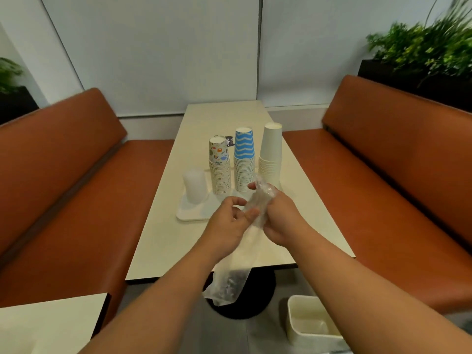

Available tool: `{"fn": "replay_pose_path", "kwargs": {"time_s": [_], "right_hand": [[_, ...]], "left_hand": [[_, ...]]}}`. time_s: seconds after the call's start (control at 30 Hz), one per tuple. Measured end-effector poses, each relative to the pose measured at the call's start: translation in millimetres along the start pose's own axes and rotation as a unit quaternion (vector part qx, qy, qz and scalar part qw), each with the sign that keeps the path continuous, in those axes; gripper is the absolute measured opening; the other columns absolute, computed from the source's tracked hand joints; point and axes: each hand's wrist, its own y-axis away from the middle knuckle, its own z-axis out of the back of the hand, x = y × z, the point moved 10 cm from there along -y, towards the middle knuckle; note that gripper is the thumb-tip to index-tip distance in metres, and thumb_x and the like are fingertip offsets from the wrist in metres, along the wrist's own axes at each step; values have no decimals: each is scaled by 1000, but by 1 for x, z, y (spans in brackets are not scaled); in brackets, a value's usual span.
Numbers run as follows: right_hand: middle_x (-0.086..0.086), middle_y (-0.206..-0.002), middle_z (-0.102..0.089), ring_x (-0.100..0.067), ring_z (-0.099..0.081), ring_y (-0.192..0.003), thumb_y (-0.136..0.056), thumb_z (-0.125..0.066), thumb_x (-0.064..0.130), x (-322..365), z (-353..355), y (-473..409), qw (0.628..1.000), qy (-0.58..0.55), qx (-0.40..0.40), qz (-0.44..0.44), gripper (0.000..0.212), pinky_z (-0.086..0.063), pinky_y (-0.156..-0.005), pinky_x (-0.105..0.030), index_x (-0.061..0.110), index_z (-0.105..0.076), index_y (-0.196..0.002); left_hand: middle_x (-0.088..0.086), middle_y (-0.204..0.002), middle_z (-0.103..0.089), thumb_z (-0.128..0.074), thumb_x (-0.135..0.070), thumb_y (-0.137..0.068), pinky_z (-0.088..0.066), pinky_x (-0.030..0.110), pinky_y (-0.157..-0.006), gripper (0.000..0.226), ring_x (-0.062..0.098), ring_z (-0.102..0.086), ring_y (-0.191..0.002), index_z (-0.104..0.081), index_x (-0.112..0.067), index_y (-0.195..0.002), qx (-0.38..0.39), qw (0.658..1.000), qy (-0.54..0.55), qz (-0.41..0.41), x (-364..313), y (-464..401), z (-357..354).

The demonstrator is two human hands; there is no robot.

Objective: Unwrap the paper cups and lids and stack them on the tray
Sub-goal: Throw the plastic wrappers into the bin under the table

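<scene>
A white tray [190, 213] lies on the cream table [163, 241]. On it stand a stack of white lids [195, 185], a stack of patterned cups [219, 167], a stack of blue zigzag cups [244, 159] and a stack of plain white cups [271, 152], all upside down. In front of the tray my right hand [281, 215] grips the top of an empty clear plastic wrapper [229, 282], which hangs down past the table's front edge. My left hand [229, 221] pinches the wrapper just beside the right hand.
Orange benches [383, 187] run along both sides of the table. A white bin [310, 325] holding crumpled plastic stands on the floor at the lower right. Another table corner [51, 325] shows at the lower left. Planters with green plants [421, 47] stand behind the benches.
</scene>
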Motion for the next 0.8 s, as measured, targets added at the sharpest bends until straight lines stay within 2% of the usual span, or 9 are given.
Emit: {"fn": "replay_pose_path", "kwargs": {"time_s": [0.07, 0.13, 0.27, 0.33, 0.4, 0.5, 0.6, 0.7, 0.8], "right_hand": [[-3, -77, -67, -25, -69, -68, -103, -44, 38, 4, -3, 4, 997, -77, 18, -17, 30, -56, -65, -37, 13, -58, -95], [-3, -89, -64, -25, -68, -72, -102, -44, 41, 12, 4, 5, 997, -78, 13, -12, 35, -57, -63, -35, 12, -63, -99], [-3, -106, -72, -22, -66, -99, -97, -52, 34, 25, 40, 6, 999, 44, 18, -1, 26, -47, -99, -43, 19, -72, -105], [-3, -113, -70, -20, -61, -104, -93, -56, 29, 27, 66, 12, 993, 99, 57, -20, 27, -41, -101, -42, 19, -69, -115], [-7, -117, -65, -24, -59, -108, -86, -62, 27, 31, 87, 24, 992, 43, 109, -50, 42, -40, -105, -47, 12, -63, -125], [-9, -111, -71, -25, -65, -102, -92, -61, 35, 57, 113, 38, 991, -17, 128, -31, 35, -46, -102, -47, 13, -67, -118], [-12, -111, -73, -27, -68, -106, -100, -52, 26, 86, 163, 41, 998, 54, 20, 26, 28, -49, -103, -48, 15, -64, -122], [1, -103, -67, -27, -63, -110, -101, -51, 39, 128, 226, 50, 972, 197, -97, 86, 18, -49, -100, -45, 29, -66, -99], [3, -116, -62, -25, -58, -115, -101, -48, 43, 154, 274, 55, 951, 229, -174, 114, 30, -49, -99, -43, 26, -62, -121]], "left_hand": [[-5, -96, -62, -66, -53, -82, -44, 27, -68, 43, 7, -59, -76, -53, -28, -115, 19, 1000, 2, -6, -10, 2, -10], [-4, -102, -67, -64, -49, -87, -49, 31, -77, 37, 7, -62, -86, -60, -22, -111, 41, 999, -25, -16, -22, 3, -21], [-3, -73, -61, -56, -35, -98, -39, 28, -61, 29, 8, -50, -61, -68, -8, -94, 58, 997, -33, -31, -45, -4, -41], [4, -77, -62, -55, -36, -98, -42, 34, -66, 35, 19, -53, -69, -67, -4, -96, 30, 996, -70, -38, -53, -9, -42], [10, -86, -68, -54, -39, -98, -49, 41, -73, 36, 27, -60, -78, -66, -5, -94, 3, 988, -143, -56, -64, -13, -51], [11, -77, -63, -56, -41, -96, -45, 33, -64, 38, 20, -54, -69, -60, -5, -83, 11, 974, -205, -94, -86, -12, -102], [0, -70, -53, -60, -39, -95, -33, 18, -55, 32, 12, -46, -64, -53, -13, -76, 15, 968, -230, -104, -101, -14, -162], [-2, -99, -60, -63, -32, -93, -42, 23, -80, 15, 17, -54, -93, -62, -18, -99, -75, 926, -353, -108, -109, -17, -195], [-5, -100, -60, -57, -32, -96, -40, 21, -73, 15, 17, -56, -97, -62, -19, -102, -158, 944, -279, -77, -118, -6, -217]]}}
